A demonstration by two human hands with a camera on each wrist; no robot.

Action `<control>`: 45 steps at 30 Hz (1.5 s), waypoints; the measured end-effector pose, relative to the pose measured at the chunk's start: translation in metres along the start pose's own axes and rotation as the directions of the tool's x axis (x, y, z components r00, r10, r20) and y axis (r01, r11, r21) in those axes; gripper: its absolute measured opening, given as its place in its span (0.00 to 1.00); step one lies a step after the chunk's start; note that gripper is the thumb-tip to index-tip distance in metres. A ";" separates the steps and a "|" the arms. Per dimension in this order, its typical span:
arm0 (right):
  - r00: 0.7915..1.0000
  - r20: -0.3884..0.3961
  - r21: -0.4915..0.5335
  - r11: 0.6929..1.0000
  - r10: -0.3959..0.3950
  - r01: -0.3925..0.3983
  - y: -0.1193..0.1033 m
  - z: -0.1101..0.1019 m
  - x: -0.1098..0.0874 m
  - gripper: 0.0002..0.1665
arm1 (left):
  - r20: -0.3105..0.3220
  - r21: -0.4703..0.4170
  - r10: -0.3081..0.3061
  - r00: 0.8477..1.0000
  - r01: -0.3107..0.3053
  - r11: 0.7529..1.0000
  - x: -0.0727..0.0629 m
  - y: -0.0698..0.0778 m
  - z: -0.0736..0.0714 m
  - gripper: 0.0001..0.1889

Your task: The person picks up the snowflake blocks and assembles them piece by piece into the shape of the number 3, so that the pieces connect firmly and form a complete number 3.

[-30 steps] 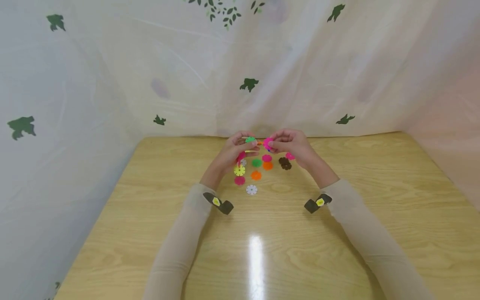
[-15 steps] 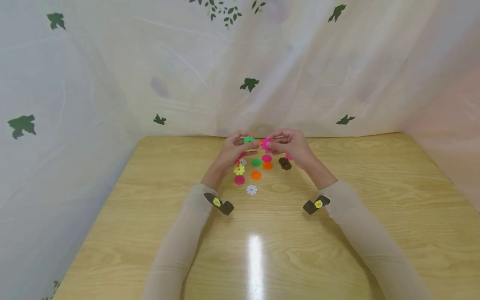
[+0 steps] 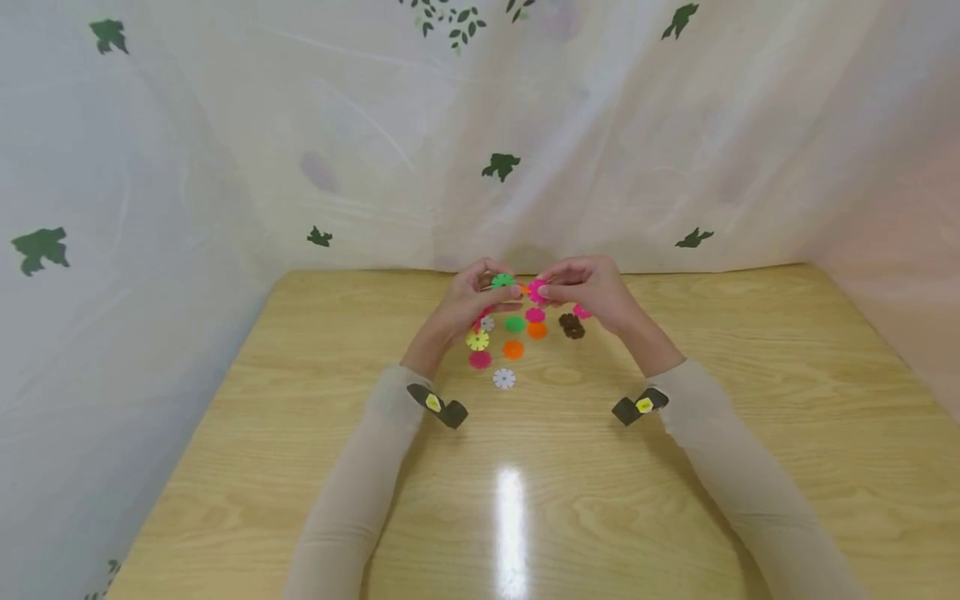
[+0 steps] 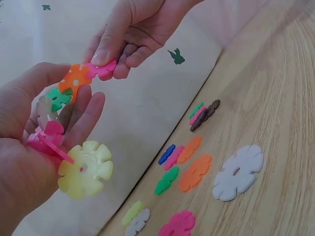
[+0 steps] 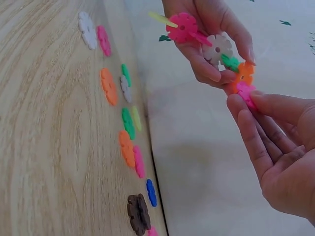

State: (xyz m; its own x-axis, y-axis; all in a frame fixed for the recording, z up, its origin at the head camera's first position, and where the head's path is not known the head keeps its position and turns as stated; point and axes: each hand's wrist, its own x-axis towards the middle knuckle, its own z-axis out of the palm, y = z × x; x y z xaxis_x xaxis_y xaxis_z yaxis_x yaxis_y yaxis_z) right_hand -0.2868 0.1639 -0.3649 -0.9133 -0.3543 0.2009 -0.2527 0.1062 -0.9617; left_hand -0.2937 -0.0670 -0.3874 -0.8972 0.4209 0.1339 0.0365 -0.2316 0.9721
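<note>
My left hand (image 3: 463, 302) holds a chain of slotted flower-shaped plastic discs above the far part of the table. In the left wrist view, its pale yellow disc (image 4: 86, 169) hangs below the palm, joined to deep pink pieces (image 4: 47, 137). A white disc (image 5: 216, 49) and a green disc (image 4: 59, 100) follow. At the chain's end, the orange disc (image 4: 74, 78) is between the left fingertips. My right hand (image 3: 592, 287) pinches a bright pink disc (image 5: 245, 94) edge-on against the orange one. Whether their slots interlock, I cannot tell.
Loose discs lie on the wooden table (image 3: 562, 467) below the hands: a white disc (image 3: 504, 379), an orange disc (image 3: 513, 350), a green disc (image 3: 514, 324), brown discs (image 3: 572, 327) and several others. A patterned curtain (image 3: 405, 167) stands behind the table's far edge.
The right hand shifts slightly left with the pink disc, then back right. The left hand's chain moves very little, and both hands keep their hold. The loose discs stay put.
</note>
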 end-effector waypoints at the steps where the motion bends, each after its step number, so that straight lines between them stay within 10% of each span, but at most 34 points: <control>1: 1.000 -0.002 0.011 1.000 -0.004 0.004 0.000 0.001 0.000 0.14 | -0.003 -0.010 0.002 1.000 -0.002 1.000 0.000 0.001 0.000 0.08; 16: 0.985 -0.161 0.138 0.987 -0.057 0.080 0.007 0.015 0.002 0.13 | -0.057 -0.043 0.033 0.998 -0.035 0.998 0.000 0.004 0.008 0.06; 36: 0.977 -0.206 0.110 0.994 0.045 -0.022 0.008 0.017 0.003 0.14 | -0.034 -0.075 -0.200 0.979 0.197 0.977 0.004 -0.004 0.015 0.07; 45: 0.977 -0.205 0.088 0.995 0.061 -0.044 0.009 0.020 0.002 0.13 | -0.013 -0.017 -0.170 0.985 0.170 0.985 0.001 -0.005 0.016 0.16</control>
State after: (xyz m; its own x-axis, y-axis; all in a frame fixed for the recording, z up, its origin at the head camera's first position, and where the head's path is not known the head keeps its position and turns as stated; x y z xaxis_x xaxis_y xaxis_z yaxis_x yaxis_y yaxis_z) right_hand -0.2845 0.1451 -0.3768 -0.9730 -0.1491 0.1760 -0.1837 0.0398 -0.9822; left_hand -0.2883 -0.0515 -0.3893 -0.8960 0.4426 -0.0362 -0.1242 -0.1714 0.9774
